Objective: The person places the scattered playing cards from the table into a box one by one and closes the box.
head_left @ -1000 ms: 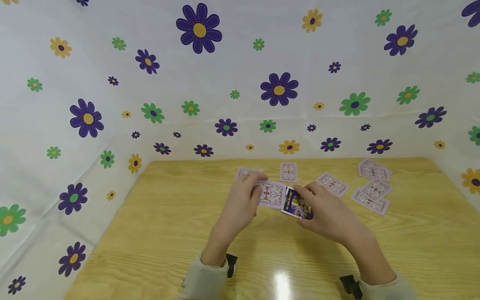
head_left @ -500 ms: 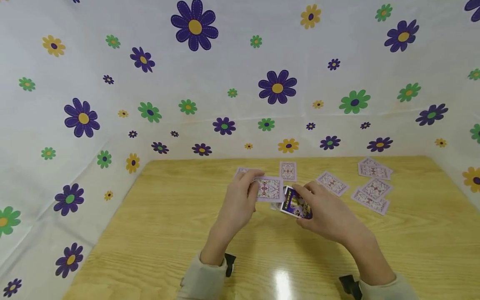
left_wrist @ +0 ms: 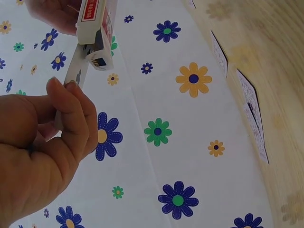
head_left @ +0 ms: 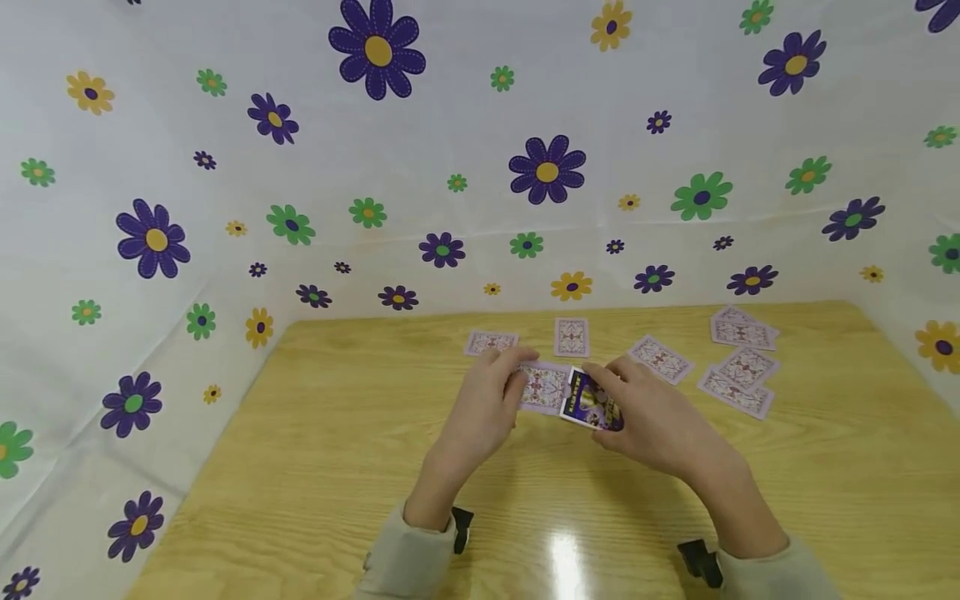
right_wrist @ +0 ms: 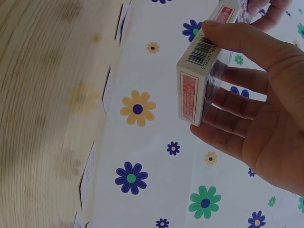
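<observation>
Right hand (head_left: 652,417) grips the light, stiff card box (head_left: 592,402) by its long edges; left hand (head_left: 480,408) pinches thin, slippery cards (head_left: 543,387) beside the box.

wooden table (head_left: 315,467) | white flower-print cloth (head_left: 225,167) walls table's back and both sides | overhead light glare near table's front edge
</observation>
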A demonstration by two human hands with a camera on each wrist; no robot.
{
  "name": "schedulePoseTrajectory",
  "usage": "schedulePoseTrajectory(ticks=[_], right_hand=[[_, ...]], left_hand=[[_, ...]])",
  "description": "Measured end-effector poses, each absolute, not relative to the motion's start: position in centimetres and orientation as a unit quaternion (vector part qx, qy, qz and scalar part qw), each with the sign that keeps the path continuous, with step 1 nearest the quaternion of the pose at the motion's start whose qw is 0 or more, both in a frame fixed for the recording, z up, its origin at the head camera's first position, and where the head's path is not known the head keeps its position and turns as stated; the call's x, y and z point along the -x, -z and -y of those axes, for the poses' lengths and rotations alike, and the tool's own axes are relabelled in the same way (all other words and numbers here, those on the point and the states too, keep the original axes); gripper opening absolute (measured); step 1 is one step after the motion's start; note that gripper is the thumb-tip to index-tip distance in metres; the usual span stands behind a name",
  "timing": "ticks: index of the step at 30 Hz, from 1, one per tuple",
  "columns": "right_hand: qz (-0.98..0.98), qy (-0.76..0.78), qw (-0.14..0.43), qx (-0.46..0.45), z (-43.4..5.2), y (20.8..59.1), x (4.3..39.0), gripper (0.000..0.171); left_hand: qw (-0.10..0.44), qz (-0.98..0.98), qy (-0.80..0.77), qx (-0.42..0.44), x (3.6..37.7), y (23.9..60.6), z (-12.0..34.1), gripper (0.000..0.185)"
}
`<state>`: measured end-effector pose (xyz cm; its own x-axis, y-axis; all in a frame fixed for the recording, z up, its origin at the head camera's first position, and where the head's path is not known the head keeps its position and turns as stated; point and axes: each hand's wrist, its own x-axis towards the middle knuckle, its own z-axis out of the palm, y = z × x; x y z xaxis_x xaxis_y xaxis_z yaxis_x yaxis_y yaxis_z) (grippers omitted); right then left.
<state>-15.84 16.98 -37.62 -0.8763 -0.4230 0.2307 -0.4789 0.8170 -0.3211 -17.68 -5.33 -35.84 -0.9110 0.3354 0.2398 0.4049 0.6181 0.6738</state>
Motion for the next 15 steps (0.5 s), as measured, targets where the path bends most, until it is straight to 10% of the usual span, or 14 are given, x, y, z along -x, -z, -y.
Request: schedulePoseTrajectory(ticks=[15], right_hand=[[0.949, -0.188, 0.078, -0.239, -16.62, 37.92, 15.82, 0.076]], left_hand=[[0.063, 0.867, 0.479, 0.122, 17.87, 36.42, 4.44, 0.048]])
